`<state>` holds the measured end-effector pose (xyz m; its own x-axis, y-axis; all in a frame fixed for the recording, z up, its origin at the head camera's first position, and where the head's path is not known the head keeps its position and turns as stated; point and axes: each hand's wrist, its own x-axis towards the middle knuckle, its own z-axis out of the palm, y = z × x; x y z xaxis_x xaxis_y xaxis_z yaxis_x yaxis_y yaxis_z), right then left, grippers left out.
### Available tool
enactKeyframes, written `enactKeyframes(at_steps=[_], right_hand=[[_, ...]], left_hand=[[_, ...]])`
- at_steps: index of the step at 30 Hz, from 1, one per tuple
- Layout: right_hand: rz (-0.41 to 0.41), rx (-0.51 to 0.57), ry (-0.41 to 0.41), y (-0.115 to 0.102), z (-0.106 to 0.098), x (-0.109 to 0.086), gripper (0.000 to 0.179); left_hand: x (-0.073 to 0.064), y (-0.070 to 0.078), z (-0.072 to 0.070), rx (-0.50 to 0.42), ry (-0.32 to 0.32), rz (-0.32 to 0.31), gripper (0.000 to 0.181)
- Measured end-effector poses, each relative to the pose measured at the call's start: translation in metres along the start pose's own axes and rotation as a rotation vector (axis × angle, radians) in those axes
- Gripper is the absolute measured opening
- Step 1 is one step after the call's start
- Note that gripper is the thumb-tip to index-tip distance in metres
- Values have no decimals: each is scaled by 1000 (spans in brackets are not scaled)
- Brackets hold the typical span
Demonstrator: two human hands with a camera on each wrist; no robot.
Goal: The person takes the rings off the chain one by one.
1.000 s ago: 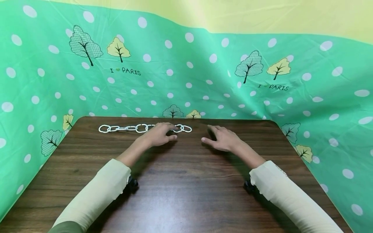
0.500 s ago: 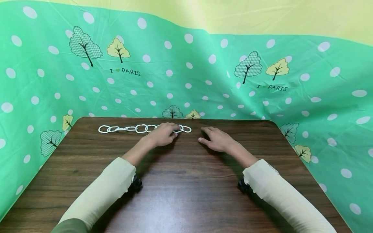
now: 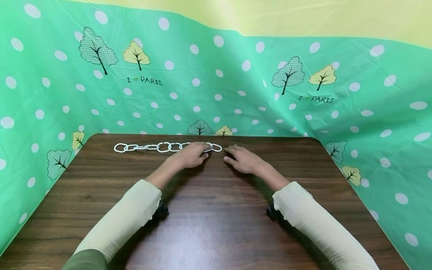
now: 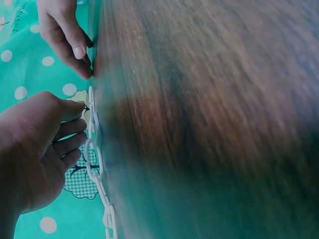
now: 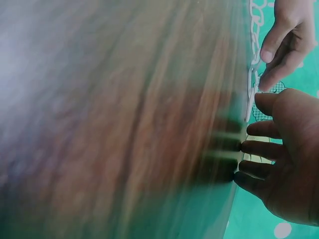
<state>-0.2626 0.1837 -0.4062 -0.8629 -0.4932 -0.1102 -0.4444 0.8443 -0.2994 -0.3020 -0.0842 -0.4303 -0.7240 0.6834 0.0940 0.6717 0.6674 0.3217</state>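
A white chain (image 3: 146,147) of several oval links lies stretched left to right along the far part of the table. My left hand (image 3: 192,155) reaches over its right portion, fingers lightly bent and hiding some links. In the left wrist view, those fingertips are right beside the chain (image 4: 101,162), with the thumb not closed against them. Just right of the last link, my right hand (image 3: 245,160) hovers low with loosely bent, spread fingers and nothing in it. The right wrist view shows its fingertips close to the tabletop, near the end of the chain (image 5: 250,89).
The dark brown wooden table (image 3: 209,210) has rounded far corners. Behind it and along its sides hangs a green cloth (image 3: 216,86) with white dots and printed trees. Black wrist cameras sit under both pale sleeves (image 3: 121,213).
My right hand has moved left, closer to the chain's right end. The left hand has shifted slightly right along the chain. The chain lies where it was.
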Motion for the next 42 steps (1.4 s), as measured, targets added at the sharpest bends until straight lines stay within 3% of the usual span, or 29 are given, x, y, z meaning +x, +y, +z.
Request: enactKeyframes(at_steps=[5, 6, 11, 18, 19, 25, 26, 33, 37, 42], right_hand=[[-12, 14, -4, 4, 3, 12, 64], [-22, 15, 7, 11, 9, 18, 65], [-76, 14, 56, 46, 35, 48, 77], [-88, 59, 3, 13, 9, 36, 60], [-93, 52, -1, 15, 10, 38, 60], [-175, -45, 40, 57, 41, 73, 59], [-193, -61, 63, 60, 44, 75, 56], [-169, -61, 105, -4, 1, 43, 19], [-158, -96, 154, -13, -4, 40, 16], [-148, -96, 194, -6, -1, 46, 16]], left_hand=[[30, -56, 45, 43, 42, 48, 46], [32, -57, 46, 66, 37, 49, 45], [33, -55, 43, 54, 34, 47, 42], [32, -50, 41, 8, 16, 29, 36], [26, -40, 34, 15, 15, 31, 35], [25, -41, 35, -4, 36, 31, 31], [32, -51, 42, -21, 43, 32, 31], [33, -46, 47, -44, 94, 61, 29], [35, -40, 50, -21, 132, 23, 30], [41, -37, 54, 38, 143, -12, 22]])
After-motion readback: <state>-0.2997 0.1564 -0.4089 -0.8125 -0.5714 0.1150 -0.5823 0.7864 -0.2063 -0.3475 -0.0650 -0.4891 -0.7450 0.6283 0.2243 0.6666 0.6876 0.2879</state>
